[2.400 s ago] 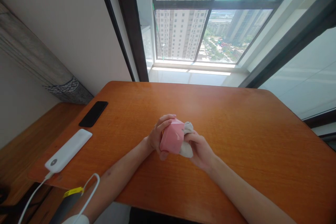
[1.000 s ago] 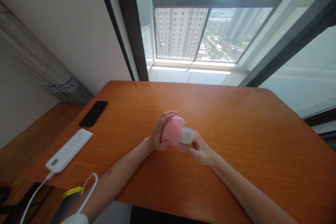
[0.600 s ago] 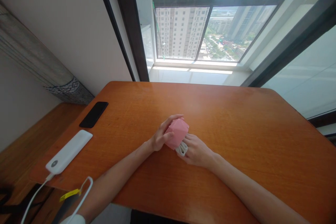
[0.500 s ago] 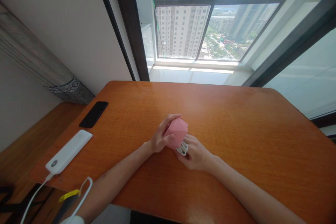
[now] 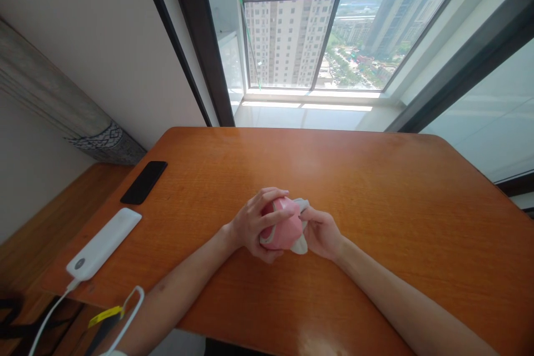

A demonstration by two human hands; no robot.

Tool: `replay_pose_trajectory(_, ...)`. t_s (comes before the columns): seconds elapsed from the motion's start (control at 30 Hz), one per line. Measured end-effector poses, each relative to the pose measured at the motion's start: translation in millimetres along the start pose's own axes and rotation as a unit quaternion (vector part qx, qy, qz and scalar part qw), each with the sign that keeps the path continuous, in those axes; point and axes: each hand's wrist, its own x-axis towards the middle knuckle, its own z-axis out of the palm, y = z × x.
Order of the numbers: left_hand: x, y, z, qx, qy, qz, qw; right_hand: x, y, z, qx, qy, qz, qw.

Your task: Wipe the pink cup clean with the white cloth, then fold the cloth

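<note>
Above the middle of the near tabletop, a pink faceted block is held between my hands. My left hand wraps around its left side, with fingers over the top and front. A white cord shows along the block's right side and in a strip at its left. My right hand pinches the white cord at the block's right edge. A pale flat piece juts out below; whether it is a plug or part of the cord I cannot tell. The block's underside is hidden.
On the wooden table, a black phone and a white power bank lie at the left. A white cable runs off the power bank; another cable with a yellow tag is beside my left forearm. Behind stands a window.
The pink block has turned in my left hand, whose fingers now spread across its front. My right hand moved from the looped cord below the block to its right edge. The view shifted slightly.
</note>
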Motion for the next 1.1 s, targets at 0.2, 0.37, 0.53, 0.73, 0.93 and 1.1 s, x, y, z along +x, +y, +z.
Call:
replay_pose_trajectory(0.2,-6,-1,1,-0.060,0.039,-0.033,0.997,-10,9,6,-0.332,-0.085,-0.222,0.913)
replay_pose_trajectory(0.37,-7,0,1,-0.096,0.061,-0.033,0.993,-10,10,8,-0.561,-0.157,-0.436,0.686)
replay_pose_trajectory(0.53,-7,-1,1,-0.072,0.050,-0.030,0.996,-9,12,4,-0.378,-0.105,-0.238,0.889)
replay_pose_trajectory(0.73,-1,-2,4,-0.055,0.041,0.051,0.996,-7,10,11,0.059,0.006,0.021,0.998)
replay_pose_trajectory(0.93,-6,-3,1,-0.038,0.025,0.017,0.999,-10,12,11,-0.055,-0.008,-0.068,0.996)
replay_pose_trajectory(1.1,-8,-4,0,-0.078,0.025,-0.002,0.997,-17,7,11,-0.360,-0.127,-0.227,0.896)
